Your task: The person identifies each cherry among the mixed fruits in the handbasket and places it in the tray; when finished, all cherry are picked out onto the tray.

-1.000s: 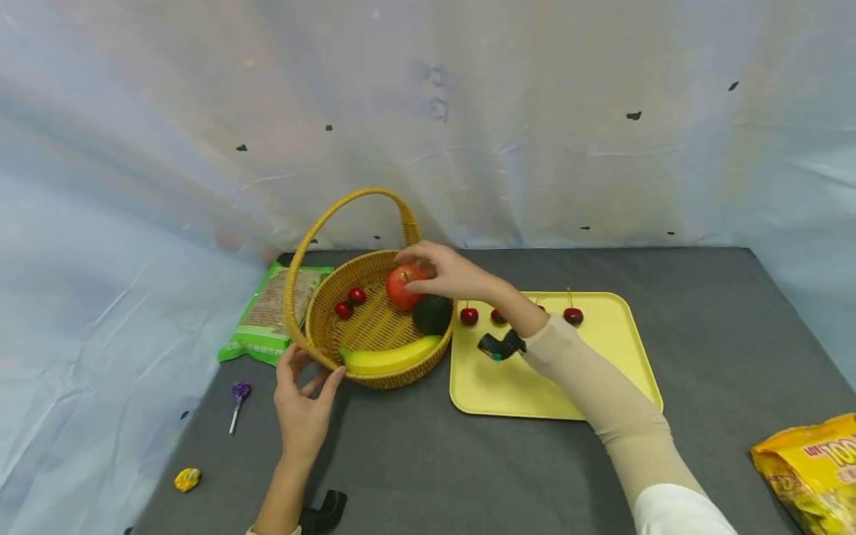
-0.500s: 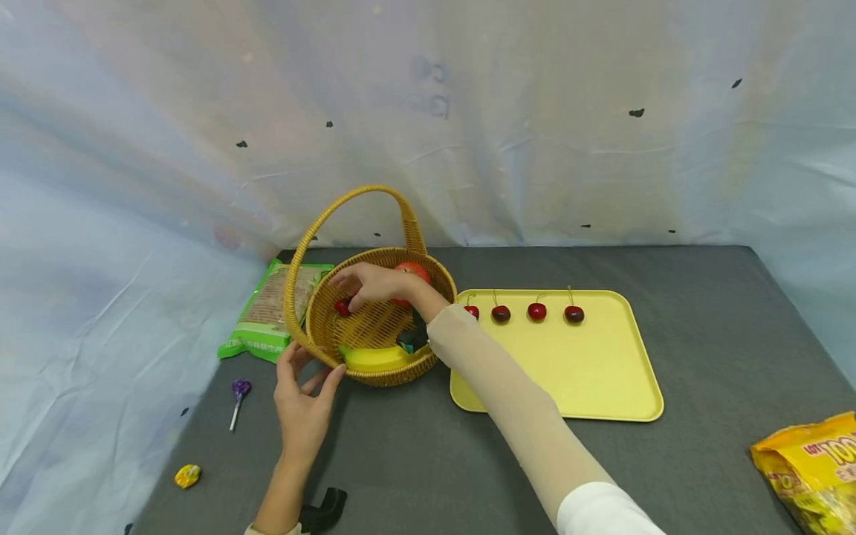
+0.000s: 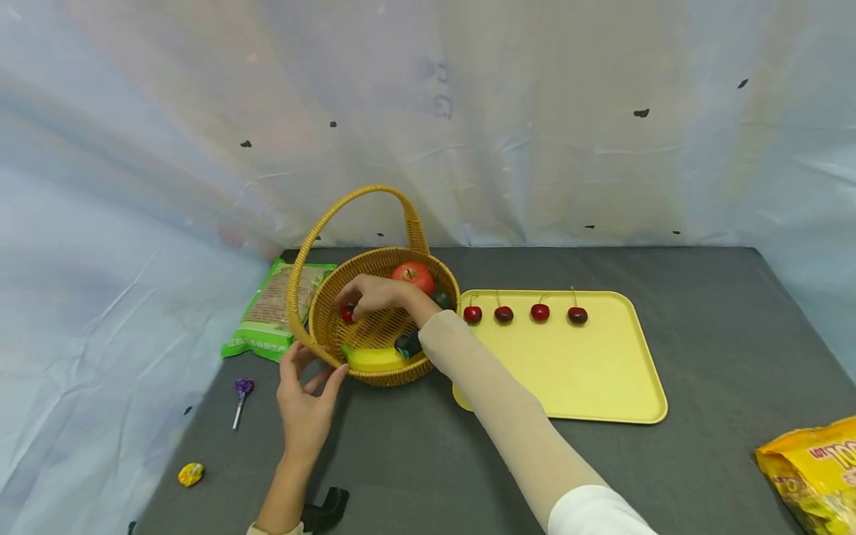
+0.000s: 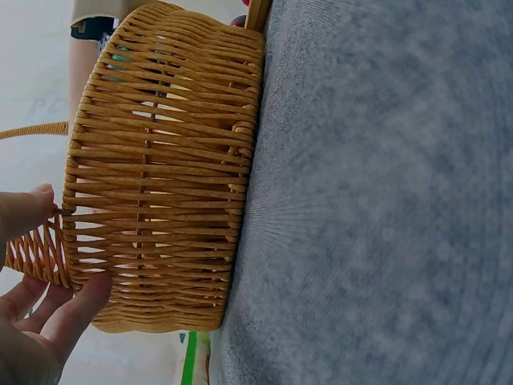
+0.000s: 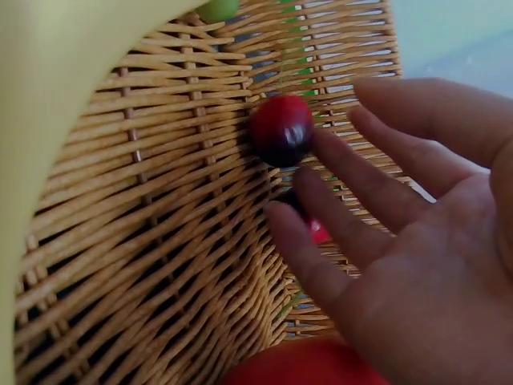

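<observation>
A grey table (image 3: 401, 475) stands before a pale sheet (image 3: 535, 171). The left hand (image 3: 304, 412) pinches one round tan wicker basket (image 3: 394, 377) at its handle's foot; inside it, the right hand (image 3: 380, 293) spreads its fingers beside two glossy dark-red cherries (image 5: 280, 132). The basket holds one yellow banana (image 3: 374, 360), one red pomegranate (image 3: 414, 277), one dark round fruit (image 3: 443, 299). Right of it, one yellow rectangular tray (image 3: 575, 375) bears four stemmed cherries (image 3: 539, 312).

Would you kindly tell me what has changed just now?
The right hand has left the red fruit, now slightly farther back, and moved left to the cherries in the basket. The left hand still holds the basket; the banana and tray stayed put.
</observation>
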Action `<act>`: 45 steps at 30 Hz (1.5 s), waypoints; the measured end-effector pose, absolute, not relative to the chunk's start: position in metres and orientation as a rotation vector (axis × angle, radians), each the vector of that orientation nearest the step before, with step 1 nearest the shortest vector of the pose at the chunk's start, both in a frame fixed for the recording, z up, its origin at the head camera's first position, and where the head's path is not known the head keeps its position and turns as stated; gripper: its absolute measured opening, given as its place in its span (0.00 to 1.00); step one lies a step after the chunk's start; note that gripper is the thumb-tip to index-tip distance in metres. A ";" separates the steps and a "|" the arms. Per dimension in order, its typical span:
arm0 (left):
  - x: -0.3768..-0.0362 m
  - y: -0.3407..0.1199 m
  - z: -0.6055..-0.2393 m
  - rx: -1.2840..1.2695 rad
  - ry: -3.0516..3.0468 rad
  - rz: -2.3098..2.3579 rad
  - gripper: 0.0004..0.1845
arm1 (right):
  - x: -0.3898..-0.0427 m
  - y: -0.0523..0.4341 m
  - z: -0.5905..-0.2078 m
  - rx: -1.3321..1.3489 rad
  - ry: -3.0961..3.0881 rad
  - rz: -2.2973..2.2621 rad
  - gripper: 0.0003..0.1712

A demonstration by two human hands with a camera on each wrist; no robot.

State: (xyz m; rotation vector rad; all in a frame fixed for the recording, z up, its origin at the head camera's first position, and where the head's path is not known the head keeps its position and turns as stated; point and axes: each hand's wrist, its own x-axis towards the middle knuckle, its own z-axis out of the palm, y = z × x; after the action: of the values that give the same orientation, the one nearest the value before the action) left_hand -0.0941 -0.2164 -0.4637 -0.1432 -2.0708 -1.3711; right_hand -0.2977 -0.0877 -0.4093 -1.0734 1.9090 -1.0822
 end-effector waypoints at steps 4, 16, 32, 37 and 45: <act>-0.094 -0.217 -0.464 -0.142 -2.073 -1.373 0.38 | -0.297 -0.087 -0.412 -1.071 1.872 -1.035 0.26; -0.093 -0.215 -0.461 -0.123 -2.071 -1.413 0.38 | -0.297 -0.087 -0.415 -1.062 1.836 -0.870 0.23; -0.093 -0.216 -0.463 -0.134 -2.090 -1.368 0.37 | -0.294 -0.088 -0.417 -1.081 1.797 -0.726 0.18; -0.093 -0.216 -0.463 -0.127 -2.092 -1.366 0.38 | -0.294 -0.089 -0.418 -1.094 1.817 -0.711 0.17; -0.093 -0.217 -0.464 -0.136 -2.084 -1.372 0.38 | -0.290 -0.090 -0.418 -1.091 1.846 -0.692 0.13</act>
State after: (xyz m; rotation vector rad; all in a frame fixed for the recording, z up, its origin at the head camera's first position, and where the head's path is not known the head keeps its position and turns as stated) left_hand -0.0931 -0.2168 -0.4642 -0.1361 -2.0844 -1.3718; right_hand -0.2902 -0.0903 -0.4175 -1.0905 1.8458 -0.6919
